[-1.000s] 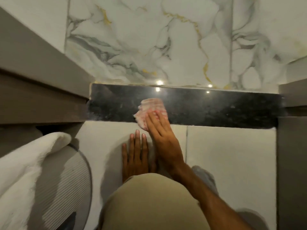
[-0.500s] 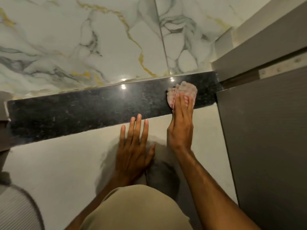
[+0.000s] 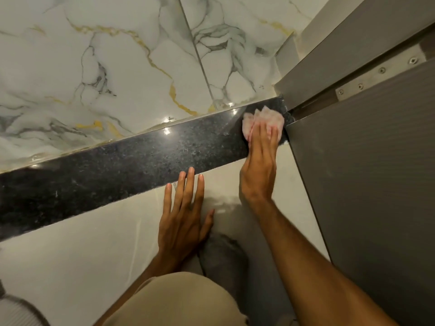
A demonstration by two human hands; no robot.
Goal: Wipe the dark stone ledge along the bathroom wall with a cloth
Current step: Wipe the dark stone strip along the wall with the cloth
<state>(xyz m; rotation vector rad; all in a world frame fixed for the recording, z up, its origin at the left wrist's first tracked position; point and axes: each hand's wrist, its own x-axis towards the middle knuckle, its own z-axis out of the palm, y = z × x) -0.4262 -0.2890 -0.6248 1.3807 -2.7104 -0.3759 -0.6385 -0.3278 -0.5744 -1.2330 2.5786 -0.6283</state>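
The dark speckled stone ledge [image 3: 122, 170] runs as a band from lower left to upper right, below the marble wall. My right hand [image 3: 260, 161] presses a crumpled pink cloth [image 3: 263, 120] flat onto the ledge's far right end, right beside the grey door panel. The fingers lie over the cloth and cover its lower part. My left hand [image 3: 182, 217] lies flat with its fingers spread on the pale tile just below the ledge, holding nothing; its fingertips reach the ledge's near edge.
White marble wall [image 3: 117, 74] with grey and gold veins rises behind the ledge. A grey door [image 3: 367, 175] with a metal hinge plate [image 3: 376, 76] closes off the right side. My beige-clad knee [image 3: 179, 300] fills the bottom centre, on the pale tile [image 3: 70, 255].
My right hand has slid the cloth along the ledge from its middle to the right end by the door. My left hand stayed flat on the tile; the view swung right.
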